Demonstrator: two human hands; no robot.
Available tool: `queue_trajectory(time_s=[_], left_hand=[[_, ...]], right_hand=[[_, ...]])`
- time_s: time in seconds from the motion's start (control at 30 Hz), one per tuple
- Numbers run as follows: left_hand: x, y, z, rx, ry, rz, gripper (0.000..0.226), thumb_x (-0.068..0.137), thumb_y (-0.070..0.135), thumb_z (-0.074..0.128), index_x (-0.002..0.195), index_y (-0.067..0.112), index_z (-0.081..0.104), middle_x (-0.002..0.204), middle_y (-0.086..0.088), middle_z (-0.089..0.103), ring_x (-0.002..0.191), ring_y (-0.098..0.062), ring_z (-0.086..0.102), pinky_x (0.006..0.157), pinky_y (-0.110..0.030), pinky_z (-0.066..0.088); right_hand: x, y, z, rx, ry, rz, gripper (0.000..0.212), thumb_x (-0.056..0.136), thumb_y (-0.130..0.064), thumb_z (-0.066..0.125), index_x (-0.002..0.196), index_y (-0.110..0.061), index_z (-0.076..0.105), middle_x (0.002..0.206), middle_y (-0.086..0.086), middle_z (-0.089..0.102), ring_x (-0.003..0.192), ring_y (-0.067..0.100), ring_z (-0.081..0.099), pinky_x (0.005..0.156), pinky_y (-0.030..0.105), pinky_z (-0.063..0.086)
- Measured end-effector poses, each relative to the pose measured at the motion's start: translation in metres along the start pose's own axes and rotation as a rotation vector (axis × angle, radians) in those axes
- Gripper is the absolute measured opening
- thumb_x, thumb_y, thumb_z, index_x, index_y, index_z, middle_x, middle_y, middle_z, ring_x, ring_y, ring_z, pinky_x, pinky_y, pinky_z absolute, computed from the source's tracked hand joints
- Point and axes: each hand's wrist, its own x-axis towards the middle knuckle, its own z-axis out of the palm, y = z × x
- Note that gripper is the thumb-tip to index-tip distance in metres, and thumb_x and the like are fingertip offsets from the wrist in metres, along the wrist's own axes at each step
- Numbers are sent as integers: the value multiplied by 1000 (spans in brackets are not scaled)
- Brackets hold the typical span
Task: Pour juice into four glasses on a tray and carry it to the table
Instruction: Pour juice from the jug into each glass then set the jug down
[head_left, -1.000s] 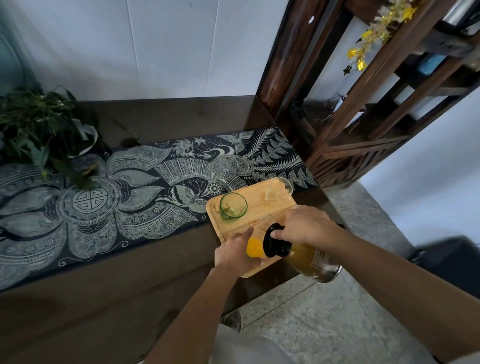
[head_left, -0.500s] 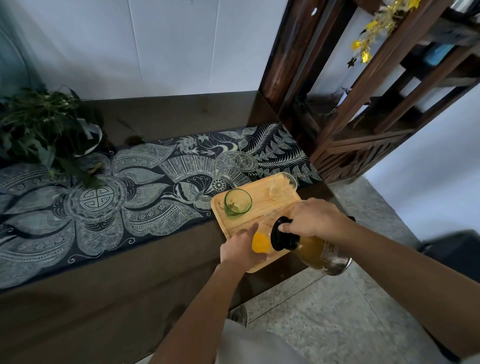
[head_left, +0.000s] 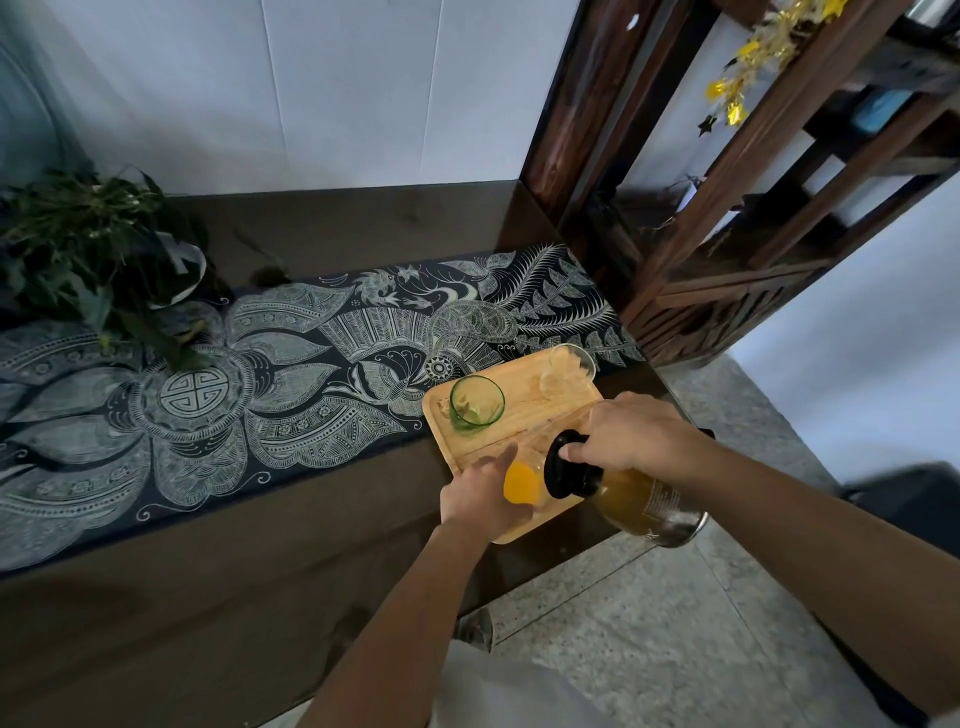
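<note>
A wooden tray (head_left: 524, 410) lies on the right end of a dark table. A green glass (head_left: 475, 402) stands at the tray's left and a clear glass (head_left: 569, 368) at its far right corner. My left hand (head_left: 480, 496) holds a glass of orange juice (head_left: 522, 483) at the tray's near edge. My right hand (head_left: 631, 436) grips the neck of a juice jug (head_left: 639, 499) with a black top, tipped almost flat with its mouth against that glass. No fourth glass is visible.
A patterned dark runner (head_left: 249, 384) covers the table, with a leafy potted plant (head_left: 88, 254) at the far left. A dark wooden shelf unit (head_left: 737, 223) stands to the right. Speckled floor (head_left: 675, 623) lies below the table's end.
The juice in the held glass has risen a little. The jug stays tipped, and both hands stay at the tray's near edge.
</note>
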Motion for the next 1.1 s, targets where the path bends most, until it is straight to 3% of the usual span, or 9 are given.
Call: queue_trajectory(time_s=[0.13,0.33,0.43,0.67,1.1], left_hand=[[1,0,0,2,-1,-3,101,75,60,77,158,44,21,145,3,55,125,-29,58,86,-42,52],[2,-1,2,-6,10,-8,102,74,61,78,157,45,21,144,4,56,125,-28,58,88,-42,52],[2,-2,2,-5,11,-9,102,73,61,77,157,46,21,145,5,56,125,-28,59,88,-42,52],[3,-1,3,-1,8,-17,103,72,64,77,156,47,20,145,4,56,125,-28,59,88,-42,53],[3,-2,3,0,23,-17,103,71,65,77,156,47,22,142,5,58,122,-27,60,85,-40,54]], right_hand=[[1,-1,-1,-24,15,6,63,78,-79,50,108,-25,66,81,-1,48,80,25,53,58,33,38],[1,0,-5,-16,10,12,67,78,-79,49,120,-29,65,91,1,50,82,25,51,60,34,39],[0,-2,-8,-26,8,28,69,78,-79,51,117,-24,65,83,0,47,79,24,51,57,33,37],[0,-1,-13,-39,-8,20,72,78,-79,52,118,-20,62,92,2,47,83,25,50,66,35,42],[-5,-1,-19,-58,5,7,58,78,-79,51,91,-23,52,75,-2,38,79,25,49,64,36,40]])
